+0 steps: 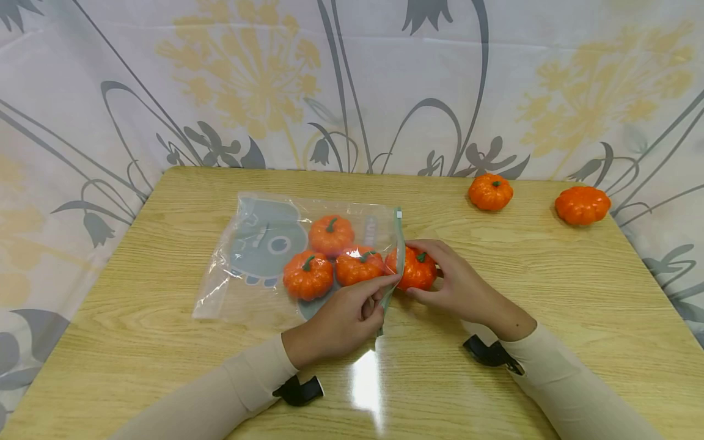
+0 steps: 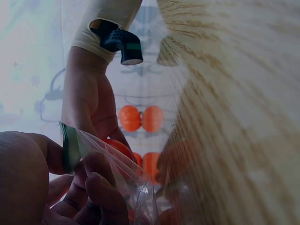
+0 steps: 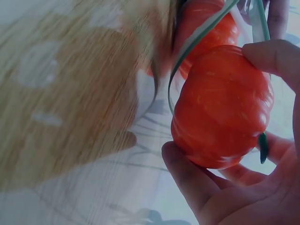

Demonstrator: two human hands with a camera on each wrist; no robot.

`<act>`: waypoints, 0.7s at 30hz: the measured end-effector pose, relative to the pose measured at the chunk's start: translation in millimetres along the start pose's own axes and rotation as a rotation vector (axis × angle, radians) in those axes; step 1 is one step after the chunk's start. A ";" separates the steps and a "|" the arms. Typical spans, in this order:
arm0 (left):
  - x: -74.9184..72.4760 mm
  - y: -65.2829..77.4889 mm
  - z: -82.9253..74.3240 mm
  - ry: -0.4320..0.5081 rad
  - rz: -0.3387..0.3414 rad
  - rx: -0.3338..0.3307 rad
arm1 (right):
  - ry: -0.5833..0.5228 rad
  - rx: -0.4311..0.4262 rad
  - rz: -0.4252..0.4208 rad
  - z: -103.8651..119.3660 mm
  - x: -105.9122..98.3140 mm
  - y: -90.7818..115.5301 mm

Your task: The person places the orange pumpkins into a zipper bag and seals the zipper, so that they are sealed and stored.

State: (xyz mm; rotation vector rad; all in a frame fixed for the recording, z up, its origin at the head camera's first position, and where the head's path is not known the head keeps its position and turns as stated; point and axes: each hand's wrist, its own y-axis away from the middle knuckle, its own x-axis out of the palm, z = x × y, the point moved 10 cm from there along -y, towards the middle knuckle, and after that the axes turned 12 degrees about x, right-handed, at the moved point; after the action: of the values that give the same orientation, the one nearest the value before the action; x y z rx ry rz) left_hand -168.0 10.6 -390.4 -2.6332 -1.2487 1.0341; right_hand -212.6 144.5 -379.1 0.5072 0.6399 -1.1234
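A clear zip bag [image 1: 258, 299] with a blue-grey cartoon print lies flat, its green-edged mouth [image 1: 400, 229] facing right. Inside it are three small orange pumpkins, among them one pumpkin [image 1: 308, 275] at the lower left and another [image 1: 331, 235] at the top. My left hand [image 1: 343, 318] pinches the lower edge of the bag's mouth, as the left wrist view also shows. My right hand [image 1: 459, 284] grips a fourth orange pumpkin [image 3: 222, 108] between thumb and fingers. That pumpkin sits partly within the mouth, its left side behind the bag's film.
Two more orange pumpkins stand toward the back right of the wooden table [image 1: 165, 366]: one pumpkin [image 1: 491, 192] with its green stem up, the other pumpkin [image 1: 582, 205] near the right edge. A flower-patterned cloth [image 1: 374, 79] hangs behind the table.
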 end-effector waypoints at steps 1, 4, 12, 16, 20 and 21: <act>-0.2 0.3 0.5 0.002 -0.001 -0.003 | -0.001 -0.003 0.004 0.0 0.7 -0.3; -1.0 1.0 1.3 0.005 -0.003 -0.007 | -0.021 -0.003 0.017 -0.1 2.8 -1.2; -4.0 1.8 -0.4 -0.009 -0.014 0.009 | -0.101 0.078 0.029 -8.1 5.2 -4.9; -4.6 1.1 -1.1 -0.015 -0.016 0.004 | -0.120 0.092 0.029 -8.8 3.6 -5.3; -4.9 -0.3 -2.6 -0.023 -0.020 0.007 | -0.121 0.084 0.015 -6.6 0.7 -5.2; -4.7 -0.3 -2.6 -0.022 -0.020 0.008 | -0.122 0.084 0.013 -6.5 0.5 -5.4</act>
State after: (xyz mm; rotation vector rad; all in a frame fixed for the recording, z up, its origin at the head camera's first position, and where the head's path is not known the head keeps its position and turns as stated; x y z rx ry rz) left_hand -168.8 8.2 -385.7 -2.6053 -1.2699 1.0657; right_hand -218.9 146.6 -384.5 0.5094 0.4841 -1.1627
